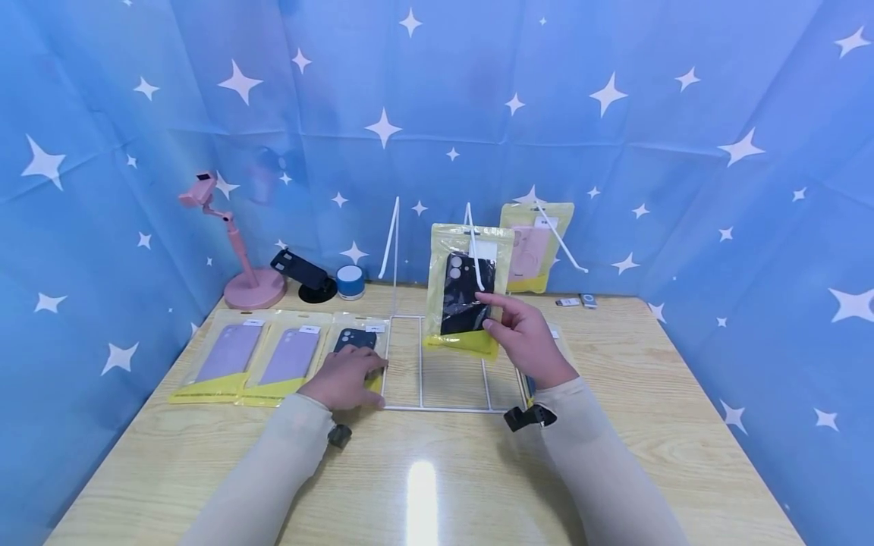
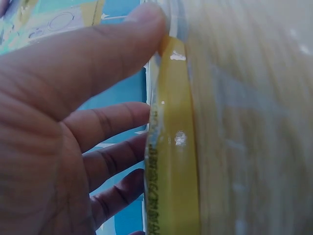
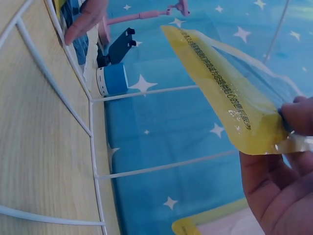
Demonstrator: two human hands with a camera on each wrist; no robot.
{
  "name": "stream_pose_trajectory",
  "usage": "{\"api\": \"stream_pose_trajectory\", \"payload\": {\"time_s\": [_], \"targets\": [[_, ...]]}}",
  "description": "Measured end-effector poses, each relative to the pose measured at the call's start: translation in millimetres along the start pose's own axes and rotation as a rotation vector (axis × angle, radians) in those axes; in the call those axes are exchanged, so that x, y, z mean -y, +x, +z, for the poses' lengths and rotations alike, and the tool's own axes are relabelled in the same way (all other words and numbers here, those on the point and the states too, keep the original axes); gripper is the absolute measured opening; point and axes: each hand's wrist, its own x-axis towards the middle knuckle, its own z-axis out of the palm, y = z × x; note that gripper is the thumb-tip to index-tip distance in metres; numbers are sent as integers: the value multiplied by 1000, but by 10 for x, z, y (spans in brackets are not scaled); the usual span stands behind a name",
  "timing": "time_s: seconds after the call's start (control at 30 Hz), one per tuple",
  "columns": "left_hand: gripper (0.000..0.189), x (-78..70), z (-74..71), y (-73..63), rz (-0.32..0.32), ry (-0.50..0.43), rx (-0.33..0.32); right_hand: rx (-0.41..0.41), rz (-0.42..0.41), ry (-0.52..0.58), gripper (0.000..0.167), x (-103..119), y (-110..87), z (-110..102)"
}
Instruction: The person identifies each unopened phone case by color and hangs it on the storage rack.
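Yellow-and-clear plastic wrapped a black phone case in the packet (image 1: 464, 292) that the right hand (image 1: 529, 341) pinched at its lower right edge, thumb in front; the middle hook (image 1: 474, 250) seemed to pass through its top hole. It probably handled light, the film slick and floppy, the case stiffer and hardly fragile; the side edge offered a sound hold, leaving the hole free. The left hand (image 1: 344, 377), fingers spread and loosely extended, touched a dark-case packet (image 1: 356, 339) on the table (image 1: 683, 440). Six packets showed: these, two purple-case packets (image 1: 290, 356) leftward, a hanging packet (image 1: 529, 246) and a half-hidden packet (image 1: 561, 345); also three hooks, one speaker (image 1: 351, 283).
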Motion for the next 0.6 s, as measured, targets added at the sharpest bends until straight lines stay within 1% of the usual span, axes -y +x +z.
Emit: {"api": "stream_pose_trajectory", "payload": {"time_s": [0.27, 0.4, 0.6], "targets": [[73, -3, -5, -4, -5, -4, 8, -38, 35, 14, 50, -2, 180, -8], [73, -5, -17, -19, 0, -15, 10, -41, 45, 44, 54, -23, 251, -13], [73, -2, -16, -17, -3, -1, 12, -55, 66, 93, 58, -79, 315, -23]]}}
